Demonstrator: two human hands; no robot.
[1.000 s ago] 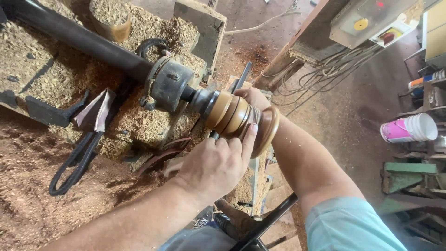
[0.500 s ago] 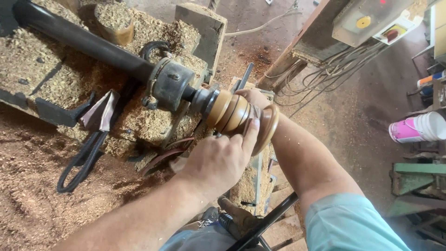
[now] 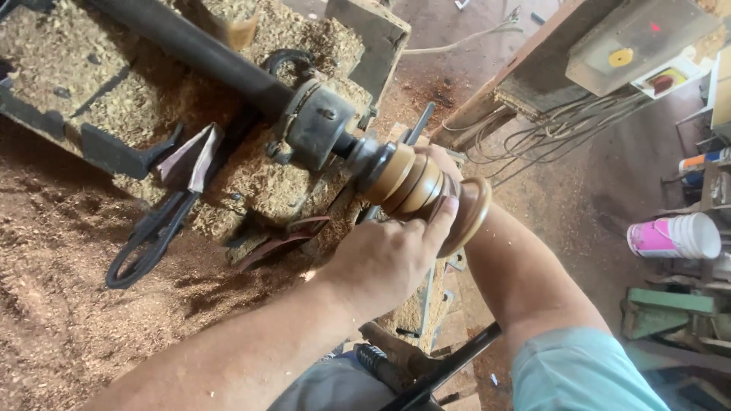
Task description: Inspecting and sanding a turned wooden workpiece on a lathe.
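A turned wooden piece (image 3: 426,190), tan and ringed with grooves, sits on the lathe's metal head (image 3: 320,125) near the middle of the view. The left hand (image 3: 384,259) comes in from seven o'clock, its fingers (image 3: 442,217) pressed against the wood's narrow neck. The right hand (image 3: 442,158) reaches from five o'clock and lies behind the piece, mostly hidden. Sawdust (image 3: 61,251) covers everything toward nine o'clock, where a black belt (image 3: 145,243) lies looped. At three o'clock stands a pink and white bucket (image 3: 674,236); a tangle of wires (image 3: 548,125) hangs at one o'clock.
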